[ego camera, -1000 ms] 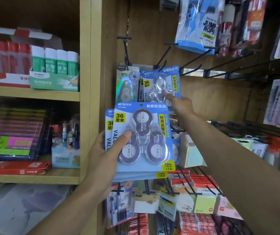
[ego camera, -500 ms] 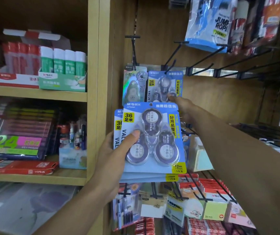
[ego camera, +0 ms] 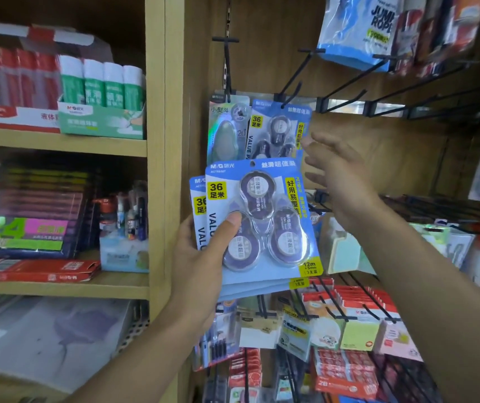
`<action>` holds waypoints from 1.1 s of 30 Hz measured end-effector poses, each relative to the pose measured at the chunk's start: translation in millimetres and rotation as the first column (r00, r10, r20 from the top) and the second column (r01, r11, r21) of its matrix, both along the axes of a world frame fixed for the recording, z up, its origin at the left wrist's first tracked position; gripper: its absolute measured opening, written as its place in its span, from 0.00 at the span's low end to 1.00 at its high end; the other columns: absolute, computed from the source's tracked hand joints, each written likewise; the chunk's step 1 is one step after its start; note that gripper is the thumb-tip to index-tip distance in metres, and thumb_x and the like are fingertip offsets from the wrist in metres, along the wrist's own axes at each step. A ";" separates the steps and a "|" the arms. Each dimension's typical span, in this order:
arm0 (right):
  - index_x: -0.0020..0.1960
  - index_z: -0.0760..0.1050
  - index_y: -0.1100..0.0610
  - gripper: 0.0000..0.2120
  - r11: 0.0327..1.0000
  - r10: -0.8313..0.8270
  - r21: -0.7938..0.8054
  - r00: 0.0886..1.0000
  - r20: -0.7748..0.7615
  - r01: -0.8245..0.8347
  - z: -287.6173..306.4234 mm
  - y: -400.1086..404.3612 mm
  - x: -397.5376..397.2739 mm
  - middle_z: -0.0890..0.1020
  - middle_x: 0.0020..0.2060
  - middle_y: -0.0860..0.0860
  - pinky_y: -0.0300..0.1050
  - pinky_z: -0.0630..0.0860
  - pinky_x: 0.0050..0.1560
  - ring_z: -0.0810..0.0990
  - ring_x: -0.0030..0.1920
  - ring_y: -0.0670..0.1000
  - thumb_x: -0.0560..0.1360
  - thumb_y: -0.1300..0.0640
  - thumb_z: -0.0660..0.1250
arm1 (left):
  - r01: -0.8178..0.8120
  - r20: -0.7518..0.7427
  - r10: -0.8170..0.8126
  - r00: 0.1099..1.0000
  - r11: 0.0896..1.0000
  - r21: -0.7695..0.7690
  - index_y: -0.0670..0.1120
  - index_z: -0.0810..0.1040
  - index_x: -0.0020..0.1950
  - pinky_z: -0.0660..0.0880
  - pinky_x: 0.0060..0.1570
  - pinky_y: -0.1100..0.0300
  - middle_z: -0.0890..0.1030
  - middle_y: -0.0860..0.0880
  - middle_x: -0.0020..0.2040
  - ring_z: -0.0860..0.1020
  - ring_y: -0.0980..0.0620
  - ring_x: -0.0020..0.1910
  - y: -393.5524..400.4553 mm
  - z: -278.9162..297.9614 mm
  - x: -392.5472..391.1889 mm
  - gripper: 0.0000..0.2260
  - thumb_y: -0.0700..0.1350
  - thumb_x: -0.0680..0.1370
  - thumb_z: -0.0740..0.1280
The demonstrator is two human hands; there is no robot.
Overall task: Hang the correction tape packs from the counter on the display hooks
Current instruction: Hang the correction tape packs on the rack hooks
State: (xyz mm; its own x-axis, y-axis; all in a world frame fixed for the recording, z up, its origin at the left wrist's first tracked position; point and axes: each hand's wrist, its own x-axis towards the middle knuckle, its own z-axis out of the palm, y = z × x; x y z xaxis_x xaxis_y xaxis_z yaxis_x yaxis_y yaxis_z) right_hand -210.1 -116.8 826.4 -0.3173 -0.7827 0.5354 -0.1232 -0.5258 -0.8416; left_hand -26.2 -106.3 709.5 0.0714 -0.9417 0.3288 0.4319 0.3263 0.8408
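My left hand [ego camera: 201,266] grips a stack of blue correction tape packs [ego camera: 268,228], thumb pressed on the front blister with three purple tape rolls. Behind and above it, one identical blue pack [ego camera: 276,129] hangs on a black display hook [ego camera: 289,94] against the wooden back panel. My right hand [ego camera: 340,181] hovers just right of that hung pack, fingers spread and holding nothing. A green single-tape pack [ego camera: 227,129] hangs on the neighbouring hook to the left.
Several bare black hooks [ego camera: 346,96] stick out to the right. A jump rope bag [ego camera: 358,30] hangs above. Sticky-note packs [ego camera: 358,333] fill hooks below. To the left, wooden shelves [ego camera: 58,141] hold glue stick boxes [ego camera: 99,112] and a red box [ego camera: 35,270].
My right hand has let go of the hung blue pack and pulled back to the right with fingers spread. The stack in my left hand stayed where it was.
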 end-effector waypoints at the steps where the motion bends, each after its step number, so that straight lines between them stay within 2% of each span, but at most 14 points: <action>1: 0.66 0.77 0.48 0.18 1.000 0.025 -0.012 1.000 -0.017 -0.025 -11.0 14.8 3.8 0.84 0.53 0.44 0.34 0.76 0.39 0.84 0.41 0.40 0.77 0.47 0.73 | -0.009 -0.005 0.009 1.000 1.000 0.001 0.53 0.82 0.62 0.80 0.57 0.29 0.88 0.48 0.55 0.87 0.41 0.54 0.9 -1.0 -1.8 0.26 0.58 0.67 0.81; 5: 0.64 0.76 0.40 0.25 0.997 0.046 -0.060 0.989 -0.143 -0.055 -62.4 57.4 18.5 0.83 0.58 0.36 0.34 0.75 0.56 0.81 0.59 0.36 0.68 0.43 0.75 | -0.034 -0.031 0.033 0.999 0.999 -0.011 0.53 0.81 0.61 0.81 0.59 0.34 0.88 0.50 0.54 0.87 0.44 0.54 2.9 -3.2 -8.4 0.27 0.60 0.64 0.78; 6: 0.65 0.75 0.41 0.26 0.997 0.057 -0.048 0.984 -0.168 -0.066 -74.1 61.4 21.1 0.83 0.58 0.36 0.36 0.76 0.58 0.81 0.60 0.37 0.68 0.45 0.76 | -0.036 -0.031 0.036 0.999 0.999 -0.018 0.53 0.81 0.62 0.81 0.59 0.36 0.88 0.51 0.55 0.87 0.45 0.54 3.8 -3.8 -10.3 0.27 0.60 0.64 0.77; 8: 0.66 0.76 0.45 0.25 0.994 0.103 -0.019 0.981 -0.165 -0.108 -91.5 63.9 25.7 0.85 0.57 0.39 0.37 0.80 0.54 0.84 0.56 0.40 0.71 0.53 0.77 | -0.053 -0.025 0.053 0.998 0.998 -0.033 0.54 0.81 0.62 0.83 0.56 0.41 0.89 0.52 0.53 0.88 0.48 0.52 5.8 -5.3 -14.1 0.28 0.60 0.64 0.77; 10: 0.62 0.78 0.49 0.22 0.992 0.121 -0.016 0.987 -0.110 -0.123 -100.7 62.8 28.3 0.87 0.53 0.43 0.38 0.81 0.50 0.86 0.53 0.44 0.71 0.59 0.78 | -0.066 -0.026 0.064 0.998 0.996 -0.058 0.53 0.80 0.63 0.84 0.49 0.50 0.89 0.54 0.52 0.88 0.52 0.49 8.6 -6.4 -18.2 0.29 0.59 0.64 0.77; 12: 0.61 0.79 0.50 0.20 0.994 0.105 -0.035 0.993 -0.057 -0.107 -105.4 61.0 30.3 0.87 0.53 0.45 0.45 0.82 0.53 0.86 0.54 0.48 0.71 0.61 0.77 | -0.067 -0.029 0.065 0.997 0.995 -0.075 0.53 0.79 0.64 0.83 0.44 0.57 0.89 0.55 0.52 0.88 0.55 0.47 11.2 -5.6 -21.1 0.30 0.59 0.64 0.77; 14: 0.60 0.80 0.49 0.19 0.994 0.095 -0.050 0.995 -0.005 -0.095 -107.9 59.3 31.4 0.87 0.53 0.46 0.47 0.82 0.53 0.87 0.53 0.50 0.72 0.61 0.77 | -0.073 -0.030 0.071 0.997 0.994 -0.079 0.54 0.79 0.64 0.83 0.48 0.54 0.88 0.56 0.53 0.87 0.56 0.49 12.2 -5.1 -21.4 0.30 0.61 0.64 0.76; 17: 0.58 0.80 0.47 0.16 0.993 0.097 -0.076 0.982 0.162 -0.086 -110.5 55.9 34.2 0.88 0.50 0.44 0.43 0.82 0.46 0.88 0.50 0.48 0.74 0.60 0.76 | -0.065 0.004 0.065 0.998 0.991 -0.119 0.58 0.77 0.69 0.79 0.63 0.46 0.85 0.59 0.61 0.84 0.57 0.60 16.0 -6.2 -18.8 0.26 0.64 0.74 0.74; 18: 0.60 0.79 0.49 0.15 0.994 0.087 -0.089 0.971 0.223 -0.068 -111.8 53.1 34.7 0.88 0.51 0.46 0.46 0.83 0.47 0.88 0.51 0.49 0.75 0.59 0.75 | -0.053 0.016 0.056 0.998 0.989 -0.138 0.59 0.75 0.71 0.78 0.65 0.46 0.84 0.60 0.64 0.83 0.57 0.63 18.1 -6.7 -17.7 0.26 0.64 0.75 0.72; 21: 0.64 0.77 0.55 0.17 0.992 0.056 -0.122 0.936 0.349 -0.013 -113.3 45.5 40.6 0.87 0.56 0.52 0.59 0.81 0.60 0.86 0.56 0.56 0.76 0.57 0.74 | -0.022 0.042 0.031 0.999 0.980 -0.198 0.56 0.71 0.75 0.81 0.61 0.55 0.84 0.59 0.65 0.82 0.58 0.64 22.5 -6.9 -13.5 0.28 0.58 0.77 0.73; 24: 0.64 0.77 0.56 0.19 0.988 0.040 -0.155 0.914 0.403 0.025 -114.1 40.1 45.8 0.86 0.57 0.54 0.65 0.77 0.66 0.84 0.60 0.59 0.75 0.55 0.75 | -0.044 0.082 0.066 0.994 0.968 -0.248 0.53 0.72 0.74 0.81 0.52 0.66 0.86 0.60 0.60 0.84 0.61 0.58 23.0 -4.3 -6.4 0.31 0.52 0.71 0.75; 28: 0.62 0.78 0.55 0.17 0.987 0.074 -0.159 0.877 0.474 0.003 -106.3 32.2 45.2 0.86 0.57 0.55 0.69 0.76 0.65 0.83 0.61 0.61 0.75 0.54 0.75 | -0.099 0.087 0.125 0.988 0.961 -0.258 0.48 0.72 0.73 0.82 0.51 0.65 0.86 0.55 0.61 0.85 0.57 0.58 21.7 -3.6 1.1 0.35 0.34 0.69 0.79; 29: 0.61 0.79 0.54 0.16 0.987 0.080 -0.159 0.869 0.488 -0.002 -103.2 29.7 44.0 0.86 0.57 0.55 0.69 0.76 0.64 0.83 0.61 0.62 0.75 0.54 0.75 | -0.112 0.086 0.138 0.987 0.961 -0.254 0.48 0.72 0.73 0.82 0.51 0.64 0.86 0.55 0.61 0.85 0.57 0.58 21.3 -4.7 2.0 0.35 0.32 0.69 0.79; 33: 0.59 0.79 0.53 0.16 0.963 0.010 -0.249 0.917 0.399 0.098 -83.9 22.8 36.4 0.86 0.56 0.54 0.65 0.78 0.64 0.84 0.59 0.60 0.74 0.58 0.77 | -0.120 0.112 0.140 0.984 0.978 -0.171 0.54 0.74 0.72 0.83 0.49 0.62 0.86 0.60 0.57 0.86 0.61 0.53 15.6 -13.6 7.7 0.33 0.38 0.70 0.81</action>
State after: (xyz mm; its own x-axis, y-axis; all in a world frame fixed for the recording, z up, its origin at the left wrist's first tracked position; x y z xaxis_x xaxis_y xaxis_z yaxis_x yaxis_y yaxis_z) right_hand -173.8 -94.0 742.5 -0.5749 -0.6139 0.5410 0.1611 -0.7331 -0.6607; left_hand -18.5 -90.7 695.8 0.1392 -0.8600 0.4910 0.2733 0.5099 0.8156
